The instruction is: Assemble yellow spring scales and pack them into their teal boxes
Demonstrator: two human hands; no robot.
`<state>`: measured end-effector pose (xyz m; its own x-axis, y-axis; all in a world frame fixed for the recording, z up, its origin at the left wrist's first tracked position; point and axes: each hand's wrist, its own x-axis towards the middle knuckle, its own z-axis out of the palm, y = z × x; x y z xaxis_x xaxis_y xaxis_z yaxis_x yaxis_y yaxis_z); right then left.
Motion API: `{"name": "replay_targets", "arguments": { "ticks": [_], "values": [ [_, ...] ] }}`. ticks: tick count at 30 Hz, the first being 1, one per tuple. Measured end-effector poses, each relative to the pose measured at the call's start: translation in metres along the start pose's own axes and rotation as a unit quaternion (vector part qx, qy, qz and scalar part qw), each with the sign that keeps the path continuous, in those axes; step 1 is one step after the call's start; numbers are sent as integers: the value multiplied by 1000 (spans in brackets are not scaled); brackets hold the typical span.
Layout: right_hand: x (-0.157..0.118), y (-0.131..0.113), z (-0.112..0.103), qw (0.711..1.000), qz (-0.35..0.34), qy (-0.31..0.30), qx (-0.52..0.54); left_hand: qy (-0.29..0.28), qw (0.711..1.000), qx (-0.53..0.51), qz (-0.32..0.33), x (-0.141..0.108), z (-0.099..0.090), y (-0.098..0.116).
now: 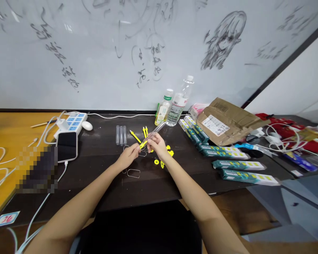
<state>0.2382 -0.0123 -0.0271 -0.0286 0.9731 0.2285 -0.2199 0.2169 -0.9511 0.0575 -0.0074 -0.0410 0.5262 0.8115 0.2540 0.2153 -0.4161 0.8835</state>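
Note:
Between my two hands is a yellow plastic piece, with a clear tube slanting up and right from it. My left hand pinches the yellow end. My right hand has its fingers closed round the lower part of the tube. Behind them lie thin yellow rods with clear tips. Three clear tubes lie side by side to the left. Small yellow parts are scattered right of my hands, and bent metal wires lie nearer me.
Two bottles stand by the whiteboard. Several green boxes and a brown package lie to the right. On the left are a phone, a power strip, a white mouse-shaped object and cables.

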Motion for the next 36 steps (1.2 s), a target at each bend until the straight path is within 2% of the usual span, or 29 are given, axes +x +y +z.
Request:
{"name": "replay_targets", "arguments": {
  "ticks": [6, 10, 14, 20, 27, 32, 36],
  "values": [
    [-3, 5, 5, 1000, 5, -21, -14, 30, 996, -66, -41, 1, 0, -1],
    [-4, 12, 7, 998, 12, -58, -31, 16, 992, -98, -81, 2, -1, -1],
    [-6, 16, 9, 994, 20, -91, -52, 11, 990, -112, -90, 2, 0, 0],
    [-9, 18, 11, 992, 14, -106, -68, 77, 977, -164, -110, 5, 5, -2],
    [-17, 22, 18, 980, 26, -163, -111, 96, 970, -212, -72, 9, 13, -18],
    [-21, 24, 23, 972, 36, -189, -131, 161, 929, -311, -120, 13, 14, -12],
    [-19, 29, 18, 978, 31, -176, -110, 168, 913, -342, -146, 14, 9, -3]
  ]
}}
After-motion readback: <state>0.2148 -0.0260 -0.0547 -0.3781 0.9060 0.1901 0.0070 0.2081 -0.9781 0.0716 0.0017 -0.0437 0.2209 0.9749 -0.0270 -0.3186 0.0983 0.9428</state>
